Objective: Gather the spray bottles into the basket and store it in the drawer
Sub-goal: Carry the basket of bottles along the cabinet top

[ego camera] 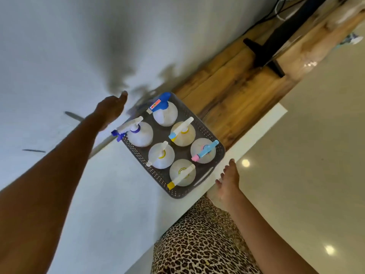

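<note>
On the white counter: 6 bottles in 1 basket

1 grey basket (206,176) holds 6 upright spray bottles (161,156). 2 hands flank it, both spread open and empty: left hand (110,108) beside its far side, right hand (230,181) near its handle.

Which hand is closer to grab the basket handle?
Right. The right hand hovers open just beside the basket and its near handle slot. The left hand is open too, near the far corner, where no handle shows.
</note>
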`<state>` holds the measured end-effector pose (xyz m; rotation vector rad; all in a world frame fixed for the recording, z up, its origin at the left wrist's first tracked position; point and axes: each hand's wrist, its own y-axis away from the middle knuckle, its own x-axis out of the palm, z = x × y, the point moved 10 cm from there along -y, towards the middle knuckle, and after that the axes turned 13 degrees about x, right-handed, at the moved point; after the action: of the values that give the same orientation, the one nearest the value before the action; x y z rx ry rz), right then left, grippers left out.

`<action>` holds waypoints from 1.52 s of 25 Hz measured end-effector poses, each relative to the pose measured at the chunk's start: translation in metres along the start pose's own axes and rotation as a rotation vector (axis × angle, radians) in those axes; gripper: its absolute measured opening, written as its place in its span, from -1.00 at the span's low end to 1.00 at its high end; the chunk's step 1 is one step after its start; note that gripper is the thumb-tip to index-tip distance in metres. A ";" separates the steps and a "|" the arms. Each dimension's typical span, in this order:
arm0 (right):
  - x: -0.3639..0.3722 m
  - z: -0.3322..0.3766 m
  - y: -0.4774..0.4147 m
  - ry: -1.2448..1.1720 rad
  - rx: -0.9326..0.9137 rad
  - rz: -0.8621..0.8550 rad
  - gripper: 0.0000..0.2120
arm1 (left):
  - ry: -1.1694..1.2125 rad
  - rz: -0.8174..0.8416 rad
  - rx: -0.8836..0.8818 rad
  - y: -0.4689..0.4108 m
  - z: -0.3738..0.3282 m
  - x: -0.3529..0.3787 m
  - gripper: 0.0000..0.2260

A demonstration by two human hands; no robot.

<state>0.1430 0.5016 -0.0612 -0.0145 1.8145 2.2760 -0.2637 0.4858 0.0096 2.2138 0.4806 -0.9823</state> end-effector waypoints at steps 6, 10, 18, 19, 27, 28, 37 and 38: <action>0.019 -0.031 -0.051 -0.013 0.089 0.028 -0.49 | 0.354 0.179 -0.124 -0.042 0.035 0.048 -0.35; 0.037 -0.049 -0.080 -0.011 0.114 0.044 -0.52 | 0.353 0.265 -0.145 -0.058 0.050 0.083 -0.44; 0.033 -0.054 -0.090 0.051 0.027 -0.060 -0.68 | 0.251 0.241 -0.008 -0.084 0.040 0.094 -0.75; 0.033 -0.052 -0.087 0.064 0.013 -0.061 -0.68 | 0.219 0.231 -0.002 -0.085 0.043 0.093 -0.75; 0.020 -0.006 -0.064 0.201 -0.091 -0.119 -0.66 | 0.174 0.099 -0.049 -0.057 0.049 0.076 -0.82; 0.018 0.003 -0.060 0.232 -0.098 -0.136 -0.66 | 0.183 0.089 -0.065 -0.050 0.050 0.074 -0.83; 0.032 0.101 0.032 0.537 -0.379 -0.152 -0.65 | 0.365 -0.112 -0.113 0.065 0.044 0.013 -0.83; 0.038 0.110 0.047 0.565 -0.422 -0.131 -0.66 | 0.410 -0.149 -0.133 0.082 0.046 0.003 -0.83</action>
<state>0.1120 0.6041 0.0034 -0.8969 1.4305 2.6845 -0.2390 0.3955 0.0190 2.2840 0.8792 -0.5437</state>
